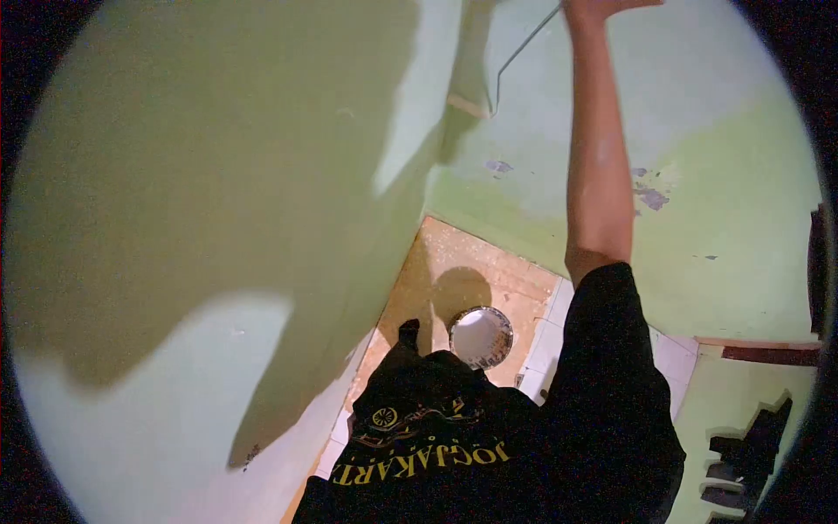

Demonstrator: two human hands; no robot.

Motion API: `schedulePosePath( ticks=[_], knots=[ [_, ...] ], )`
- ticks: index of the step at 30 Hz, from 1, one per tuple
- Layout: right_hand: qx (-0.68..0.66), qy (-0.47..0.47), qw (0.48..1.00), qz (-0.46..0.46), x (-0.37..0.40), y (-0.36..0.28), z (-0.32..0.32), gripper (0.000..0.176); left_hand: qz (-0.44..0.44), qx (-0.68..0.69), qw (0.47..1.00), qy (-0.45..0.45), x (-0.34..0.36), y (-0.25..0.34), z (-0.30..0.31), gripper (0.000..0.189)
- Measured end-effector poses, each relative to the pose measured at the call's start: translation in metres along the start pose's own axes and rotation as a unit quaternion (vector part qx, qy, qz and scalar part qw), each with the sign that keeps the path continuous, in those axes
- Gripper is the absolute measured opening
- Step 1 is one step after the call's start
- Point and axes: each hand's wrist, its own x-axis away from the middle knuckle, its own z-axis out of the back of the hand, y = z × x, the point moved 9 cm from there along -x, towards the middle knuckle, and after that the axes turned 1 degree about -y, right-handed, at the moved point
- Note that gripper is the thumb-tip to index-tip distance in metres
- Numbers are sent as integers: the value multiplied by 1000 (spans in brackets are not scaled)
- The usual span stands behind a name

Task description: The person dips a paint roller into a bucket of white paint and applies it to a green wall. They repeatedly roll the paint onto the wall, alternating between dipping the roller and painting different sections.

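Note:
My right hand [602, 9] is at the top edge, partly cut off, at the end of a raised arm. From it runs the thin bent metal rod of a paint roller [498, 87]. The roller's head [470, 106] is near the corner where two green walls meet; whether it touches the wall is hard to tell. The hand appears closed on the handle, which is mostly out of frame. My left hand is out of view. Below, a round bucket [481, 336] with white paint inside and a smeared rim stands on the floor.
Pale patches and flaked spots [650, 196] mark the right wall [733, 236]. Large shadows fall on the left wall [218, 175]. A tan floor section [454, 240] meets white tiles [546, 336]. A foot [408, 332] is left of the bucket. Dark items [751, 454] are at lower right.

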Motion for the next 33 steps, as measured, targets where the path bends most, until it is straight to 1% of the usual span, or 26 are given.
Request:
schedulePosePath(
  ticks=[2, 4, 5, 7, 9, 10, 12, 13, 14, 15, 16, 17, 18, 19, 20, 21, 22, 23, 24, 26, 28, 29, 30, 31, 32, 33],
  knots=[
    [40, -6, 996, -75, 43, 32, 18, 35, -4, -4, 1000, -3, -1, -1, 0, 31],
    [49, -11, 994, -100, 60, 45, 36, 33, -15, -12, 1000, -8, -5, 0, 1, 31],
    [50, -17, 991, -122, 61, 52, 41, 30, -24, -17, 1000, -12, -7, 4, 1, 31],
    [-18, -6, 993, -115, 29, 25, 47, 28, -53, -31, 998, -22, -13, 13, 0, 31],
    [-151, -15, 988, -29, -21, -24, 53, 27, -120, -62, 990, -37, -19, 31, -2, 31],
    [-115, -39, 990, 74, -46, -66, 59, 27, -175, -82, 980, -42, -21, 46, -3, 31],
    [-129, -46, 985, 101, -76, -98, 69, 27, -248, -72, 965, -44, -27, 77, -3, 31],
    [-134, -50, 985, 93, -85, -103, 73, 27, -129, 56, 990, -7, -42, 74, 2, 28],
    [-141, -56, 986, 74, -89, -102, 75, 27, -120, 139, 983, -26, -17, 116, 14, 34],
    [-155, -59, 985, 42, -83, -99, 77, 27, -139, 121, 983, -2, 18, 174, 29, 36],
    [-170, -62, 983, -18, -73, -86, 77, 27, -162, 139, 977, -13, 28, 206, 28, 36],
    [-234, -34, 941, -241, -48, -45, 78, 27, -182, 155, 971, -24, 39, 229, 26, 36],
    [-302, 33, 826, -474, -1, -7, 78, 27, -212, 195, 957, -34, 63, 267, 26, 35],
    [-313, 55, 775, -547, 32, 1, 83, 27, -245, 235, 940, -43, 87, 309, 29, 33],
    [-320, 57, 771, -547, 56, 18, 90, 27, -268, 232, 932, -71, 102, 338, 28, 38],
    [-215, 0, 896, -389, 76, 34, 105, 29, -291, 231, 923, -101, 114, 364, 24, 42],
    [-96, -56, 971, -211, 95, 25, 116, 36, -291, 233, 923, -95, 125, 385, 27, 42],
    [-55, -80, 977, -189, 116, 22, 125, 25, -315, 239, 914, -95, 139, 409, 30, 46],
    [-14, -104, 980, -167, 132, 17, 130, 24, -338, 246, 903, -95, 145, 428, 29, 50],
    [-11, -145, 966, -213, 170, 2, 140, 29, -337, 280, 894, -95, 141, 449, 25, 54],
    [-8, -238, 952, -193, 188, -43, 157, 27, -345, 310, 881, -98, 135, 466, 18, 57],
    [-18, -289, 926, -242, 218, -51, 171, 26, -305, 380, 859, -156, 120, 464, 3, 61],
    [34, -329, 915, -230, 232, -76, 192, 24, -262, 446, 829, -214, 112, 462, -12, 65],
    [-33, -329, 916, -226, 228, -106, 208, 20, -264, 445, 828, -214, 113, 463, -20, 65],
    [-99, -329, 913, -222, 223, -133, 226, 19, -261, 514, 765, -287, 122, 466, -34, 56],
    [-99, -330, 912, -222, 225, -149, 248, 19, -251, 576, 691, -357, 131, 466, -48, 47]
  ],
)
